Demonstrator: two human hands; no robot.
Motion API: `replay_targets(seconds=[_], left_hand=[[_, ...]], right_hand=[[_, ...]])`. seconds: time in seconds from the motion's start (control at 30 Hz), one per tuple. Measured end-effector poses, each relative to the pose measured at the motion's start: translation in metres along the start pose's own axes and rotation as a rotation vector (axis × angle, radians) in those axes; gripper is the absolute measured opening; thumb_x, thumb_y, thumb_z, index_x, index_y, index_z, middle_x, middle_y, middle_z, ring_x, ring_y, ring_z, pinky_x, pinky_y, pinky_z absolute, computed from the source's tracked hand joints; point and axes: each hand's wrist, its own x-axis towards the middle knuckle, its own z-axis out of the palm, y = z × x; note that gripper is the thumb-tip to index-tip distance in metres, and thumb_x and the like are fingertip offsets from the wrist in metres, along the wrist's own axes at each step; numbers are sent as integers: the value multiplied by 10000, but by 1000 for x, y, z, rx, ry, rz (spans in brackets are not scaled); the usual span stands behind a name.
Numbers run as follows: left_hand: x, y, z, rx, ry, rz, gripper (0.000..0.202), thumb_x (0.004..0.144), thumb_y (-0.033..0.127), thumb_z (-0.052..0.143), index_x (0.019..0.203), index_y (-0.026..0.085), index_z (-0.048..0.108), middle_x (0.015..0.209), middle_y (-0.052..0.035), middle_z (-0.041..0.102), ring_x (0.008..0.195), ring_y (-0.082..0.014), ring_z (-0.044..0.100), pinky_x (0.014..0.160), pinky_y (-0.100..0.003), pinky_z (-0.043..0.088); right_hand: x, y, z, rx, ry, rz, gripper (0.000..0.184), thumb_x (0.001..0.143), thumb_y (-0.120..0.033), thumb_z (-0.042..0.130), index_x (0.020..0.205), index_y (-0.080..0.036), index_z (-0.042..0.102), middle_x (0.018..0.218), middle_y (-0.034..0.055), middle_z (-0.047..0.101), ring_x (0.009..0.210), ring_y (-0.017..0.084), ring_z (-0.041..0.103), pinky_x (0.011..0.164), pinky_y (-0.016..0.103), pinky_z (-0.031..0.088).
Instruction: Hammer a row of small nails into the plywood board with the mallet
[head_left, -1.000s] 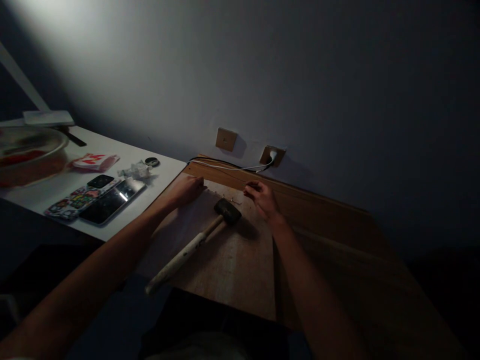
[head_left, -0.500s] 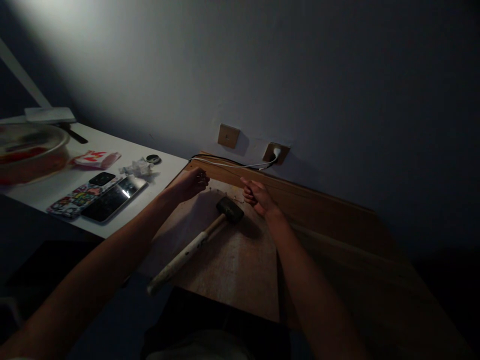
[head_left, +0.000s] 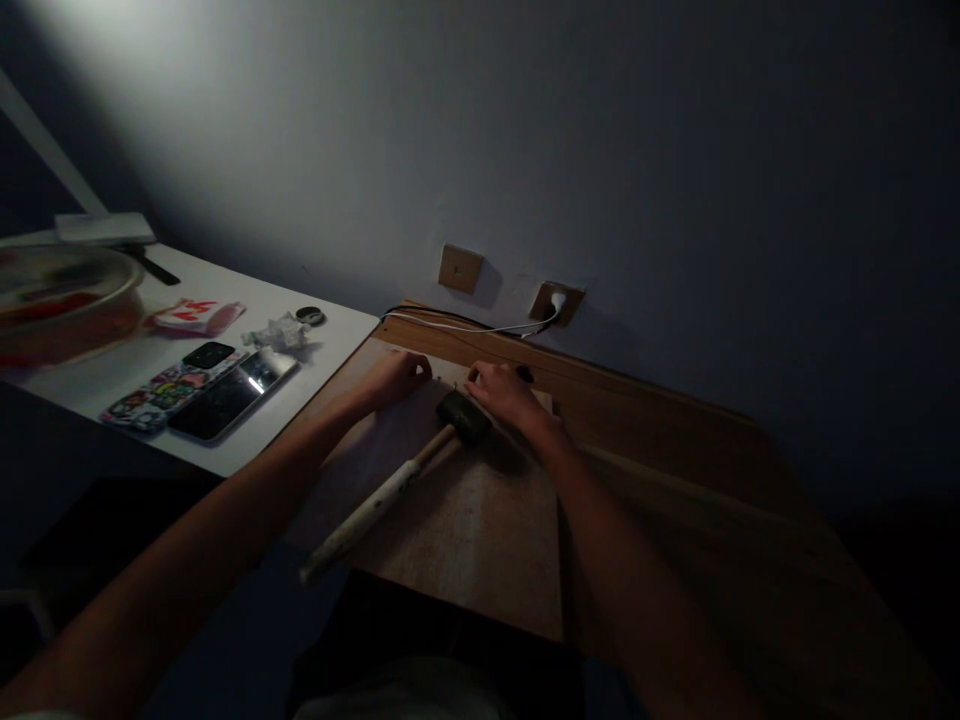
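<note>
My left hand is over the far left part of a wooden board, its fingers curled downward. What those fingers hold, if anything, is too dark to see. Opposite it, my right hand has thumb and fingers brought together low over the board, and their contents cannot be made out. Between the hands a few small nails stick up from the board. Just nearer to me lies a mallet with a black head and a pale wrapped handle, which slants toward the front left edge. Neither hand is on its handle.
The board rests on a wooden tabletop against the wall. On the white table at left are a phone, a patterned case, crumpled plastic, a red-and-white packet and a round tub. A cable runs to the wall socket.
Both hands have lowered toward the board and turned knuckles-up, the fingers now pointing down near the nails. The shiny bits seen at my left fingers are now hidden. The mallet stays put.
</note>
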Motion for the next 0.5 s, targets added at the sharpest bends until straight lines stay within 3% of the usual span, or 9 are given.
replay_targets(seconds=[0.13, 0.2, 0.27, 0.4, 0.5], left_hand=[[4, 1, 3, 176, 11, 56, 214, 927, 301, 571, 946, 158, 729, 865, -94, 738, 803, -220, 670, 707, -281, 435], [5, 2, 5, 226, 20, 46, 249, 948, 366, 566, 946, 162, 710, 892, -110, 739, 823, -236, 677, 714, -291, 437], [5, 5, 6, 232, 37, 18, 284, 962, 400, 547, 930, 162, 698, 883, -123, 732, 817, -244, 677, 709, -299, 430], [7, 11, 3, 46, 153, -97, 320, 953, 366, 508, 732, 174, 636, 743, -104, 673, 731, -229, 638, 664, -306, 389], [12, 14, -4, -408, 210, -254, 357, 904, 337, 522, 578, 203, 467, 550, -13, 478, 545, -157, 500, 558, -278, 328]], right_hand=[[-2, -11, -3, 214, 37, -18, 261, 916, -352, 530, 686, -240, 476, 583, -56, 487, 515, 119, 465, 517, 228, 397], [-1, -13, -4, 293, 21, -9, 323, 940, -407, 447, 660, -247, 426, 545, -69, 425, 445, 106, 380, 436, 221, 338], [2, -13, -3, 315, 9, 6, 340, 961, -418, 454, 678, -230, 461, 571, -61, 453, 449, 97, 395, 418, 214, 334], [12, -6, 5, 174, -3, 76, 264, 994, -410, 592, 957, -154, 645, 839, 1, 653, 632, 116, 602, 564, 256, 514], [19, -2, 14, -10, -34, 100, 265, 973, -355, 656, 1155, -163, 660, 1120, 64, 689, 910, 196, 686, 779, 377, 592]])
